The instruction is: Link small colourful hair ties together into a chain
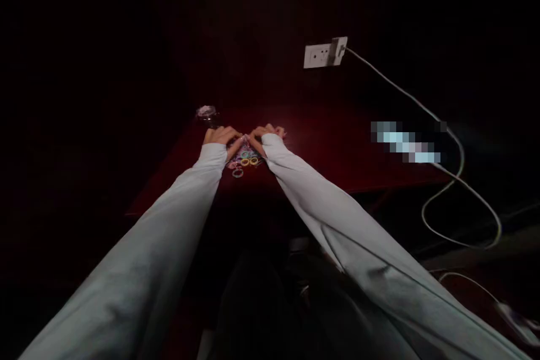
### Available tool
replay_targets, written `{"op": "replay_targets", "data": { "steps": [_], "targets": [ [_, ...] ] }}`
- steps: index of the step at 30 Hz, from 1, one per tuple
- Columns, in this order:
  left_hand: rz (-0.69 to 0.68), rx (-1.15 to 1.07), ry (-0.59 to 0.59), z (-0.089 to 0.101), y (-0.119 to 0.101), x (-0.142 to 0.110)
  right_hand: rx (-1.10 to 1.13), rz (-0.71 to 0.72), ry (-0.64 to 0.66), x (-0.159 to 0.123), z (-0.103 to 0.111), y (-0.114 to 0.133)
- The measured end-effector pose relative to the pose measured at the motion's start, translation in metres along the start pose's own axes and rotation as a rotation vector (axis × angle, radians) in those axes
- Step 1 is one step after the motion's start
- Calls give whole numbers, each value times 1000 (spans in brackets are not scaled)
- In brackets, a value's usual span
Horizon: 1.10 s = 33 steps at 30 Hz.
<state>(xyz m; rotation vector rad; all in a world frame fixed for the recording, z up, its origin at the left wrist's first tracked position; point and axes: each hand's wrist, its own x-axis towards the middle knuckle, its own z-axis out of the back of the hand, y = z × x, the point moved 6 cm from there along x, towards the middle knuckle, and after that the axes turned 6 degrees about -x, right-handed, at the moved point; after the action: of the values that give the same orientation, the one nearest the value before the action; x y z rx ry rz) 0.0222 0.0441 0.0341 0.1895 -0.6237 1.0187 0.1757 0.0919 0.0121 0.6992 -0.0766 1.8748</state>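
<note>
Both my hands are close together on a dark red table [320, 163]. My left hand [220, 135] has its fingers curled, and its thumb side points inward. Opposite it, my right hand [270, 134] is bent the same way, and the fingertips nearly meet at a small pale spot. What they pinch is too dark and small to make out. Between my wrists lies a pile of small coloured rings [245, 162] that look like hair ties, in yellow, green, pink and purple. A grey ring [238, 173] lies nearest me. Part of the pile is hidden by my hands and sleeves.
A small clear jar [208, 117] with a pale top stands just beyond my left hand. A white wall socket [318, 56] has a white cable [392, 87] plugged in, looping down at the right. A blurred-out bright object [407, 143] sits on the table's right side.
</note>
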Motion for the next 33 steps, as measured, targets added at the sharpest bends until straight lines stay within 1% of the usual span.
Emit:
{"op": "replay_targets", "data": {
  "steps": [4,7,9,19,23,27,33],
  "targets": [
    [0,3,1,-1,-1,0,42,50,-41,0,-2,3],
    [-10,3,5,-2,-1,0,75,78,-6,-1,-2,4],
    [-16,-2,8,-2,0,1,82,81,14,-1,-1,3],
    [-33,-8,-6,-2,1,2,94,60,29,-1,0,4],
    [-27,-9,2,-1,1,2,67,55,27,-1,0,4],
    [-22,-10,9,-1,2,2,67,71,21,-3,4,4],
    [-18,-4,6,-2,3,2,90,105,-23,-9,13,4]
  ]
}}
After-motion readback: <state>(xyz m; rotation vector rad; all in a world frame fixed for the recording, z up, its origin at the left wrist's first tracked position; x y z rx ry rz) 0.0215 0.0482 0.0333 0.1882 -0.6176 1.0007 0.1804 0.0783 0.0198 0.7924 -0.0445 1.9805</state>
